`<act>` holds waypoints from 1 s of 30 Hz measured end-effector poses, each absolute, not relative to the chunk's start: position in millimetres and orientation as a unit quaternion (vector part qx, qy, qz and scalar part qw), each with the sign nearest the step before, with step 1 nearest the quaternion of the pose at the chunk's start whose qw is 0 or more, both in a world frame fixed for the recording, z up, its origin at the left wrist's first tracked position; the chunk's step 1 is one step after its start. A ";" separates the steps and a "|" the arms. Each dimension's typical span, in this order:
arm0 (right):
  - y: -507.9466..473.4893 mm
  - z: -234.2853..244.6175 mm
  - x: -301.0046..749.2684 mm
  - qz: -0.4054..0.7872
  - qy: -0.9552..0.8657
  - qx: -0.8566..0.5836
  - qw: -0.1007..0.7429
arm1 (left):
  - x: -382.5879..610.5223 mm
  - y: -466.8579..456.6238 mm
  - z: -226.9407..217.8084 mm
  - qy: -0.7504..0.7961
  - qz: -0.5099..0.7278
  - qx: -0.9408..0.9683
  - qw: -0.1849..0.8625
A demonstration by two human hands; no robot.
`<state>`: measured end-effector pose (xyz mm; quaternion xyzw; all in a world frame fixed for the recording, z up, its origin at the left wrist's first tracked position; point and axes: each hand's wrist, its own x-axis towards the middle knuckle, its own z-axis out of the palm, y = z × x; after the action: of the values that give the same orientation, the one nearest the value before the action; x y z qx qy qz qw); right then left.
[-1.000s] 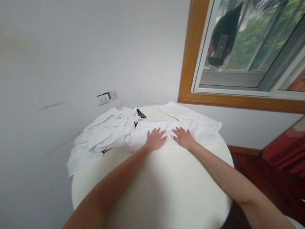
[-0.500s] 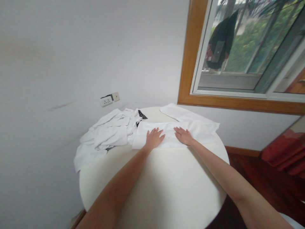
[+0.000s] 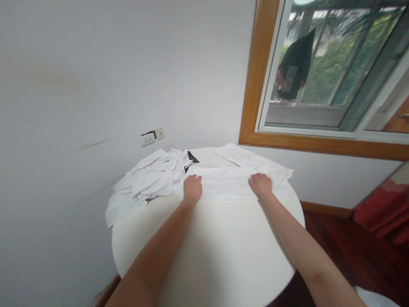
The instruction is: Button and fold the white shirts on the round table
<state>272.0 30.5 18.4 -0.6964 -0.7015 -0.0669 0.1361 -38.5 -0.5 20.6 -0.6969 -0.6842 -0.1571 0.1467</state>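
A white garment (image 3: 226, 183) lies flattened in a long strip across the round table, its kind unclear. A sleeve-like piece (image 3: 238, 154) slants out behind it towards the wall. On the garment's left end my left hand (image 3: 192, 190) has its fingers bent and close together, closed on the cloth. My right hand (image 3: 261, 186) is nearer the right end, its fingers likewise curled into the fabric. The fingertips are partly hidden. Left of my left hand is a rumpled heap of white clothes (image 3: 153, 175), with a black-and-white patterned piece (image 3: 193, 157) showing at its edge.
The white round table (image 3: 211, 243) stands against the wall. Part of the heap hangs over its left edge. A power socket (image 3: 147, 139) is on the wall above the heap. To the right are a wood-framed window (image 3: 247, 94) and a red curtain (image 3: 383, 209).
My hands have moved apart along the garment, left hand leftwards and right hand rightwards. Their fingers were spread flat and are now curled. The view has shifted slightly.
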 end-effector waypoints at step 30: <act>44.3 35.4 329.5 -0.052 -0.602 -0.728 0.324 | -67.4 -16.2 53.1 -0.802 -0.080 -0.587 0.073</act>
<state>329.5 44.3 35.4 -0.7278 -0.6022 -0.0523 0.3239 -67.4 -16.2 53.1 -0.5874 -0.8020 -0.0802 0.0731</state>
